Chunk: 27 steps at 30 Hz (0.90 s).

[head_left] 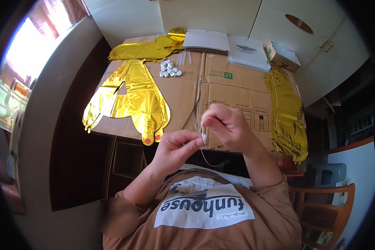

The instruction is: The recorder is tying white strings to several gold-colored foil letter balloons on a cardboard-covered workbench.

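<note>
Between thumb and forefinger, my left hand (178, 146) pinches a small white wound bundle of ribbon (203, 137). A loose white tail (207, 161) hangs from it in a curve over the table's near edge. Just above and to the right, my right hand (229, 125) is closed, its fingertips gripping the strand that runs up from the bundle. Both hands hover over the cardboard's front edge. Several similar white bundles (169, 69) lie in a cluster farther back. To the left, flat gold foil balloons (135, 87) lie with their tails toward me.
Cardboard (233, 89) covers the table. At the back lie more gold foil (141, 51), clear thin sticks (183, 58), a white stack (206, 41), a clear plastic bag (249, 52) and a small box (282, 56). Gold foil pieces (285, 112) line the right edge. A wooden chair (325, 204) stands right.
</note>
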{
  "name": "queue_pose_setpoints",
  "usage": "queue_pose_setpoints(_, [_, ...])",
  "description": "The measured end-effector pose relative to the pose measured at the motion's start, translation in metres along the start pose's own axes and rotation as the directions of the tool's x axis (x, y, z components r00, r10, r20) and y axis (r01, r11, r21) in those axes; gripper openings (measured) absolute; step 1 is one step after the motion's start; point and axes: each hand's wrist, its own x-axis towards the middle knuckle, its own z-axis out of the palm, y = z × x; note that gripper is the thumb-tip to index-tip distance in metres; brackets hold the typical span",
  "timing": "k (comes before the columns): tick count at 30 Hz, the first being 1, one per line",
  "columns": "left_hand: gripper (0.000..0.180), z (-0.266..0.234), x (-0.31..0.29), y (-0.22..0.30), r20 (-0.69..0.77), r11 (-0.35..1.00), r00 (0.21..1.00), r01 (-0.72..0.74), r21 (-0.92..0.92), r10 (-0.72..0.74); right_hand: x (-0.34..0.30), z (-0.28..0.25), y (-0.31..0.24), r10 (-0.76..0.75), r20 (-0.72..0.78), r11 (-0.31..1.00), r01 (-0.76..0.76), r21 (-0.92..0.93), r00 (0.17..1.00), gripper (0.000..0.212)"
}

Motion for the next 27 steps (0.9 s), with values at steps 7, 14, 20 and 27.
queue_pose_setpoints(7, [0.017,-0.007,0.007,-0.005,-0.078,0.999,0.996,0.036,-0.032,-0.038,-0.007,0.004,-0.019,-0.047,0.027,0.998,0.046,0.043,0.999,0.011])
queue_pose_setpoints(14, [0.012,-0.012,0.017,0.002,-0.15,0.976,0.986,-0.1,-0.194,0.071,-0.012,0.018,-0.003,-0.083,0.098,0.996,0.086,-0.019,0.992,0.014])
queue_pose_setpoints(20, [0.013,-0.003,0.005,0.004,-0.003,0.944,0.999,-0.031,-0.328,0.032,0.004,0.004,0.017,0.022,0.027,0.994,-0.019,-0.103,0.999,0.013])
queue_pose_setpoints(27, [0.012,-0.006,0.005,-0.004,0.04,0.998,0.999,-0.029,-0.057,0.031,0.006,-0.002,-0.011,-0.056,-0.077,0.995,0.05,-0.082,0.995,0.012])
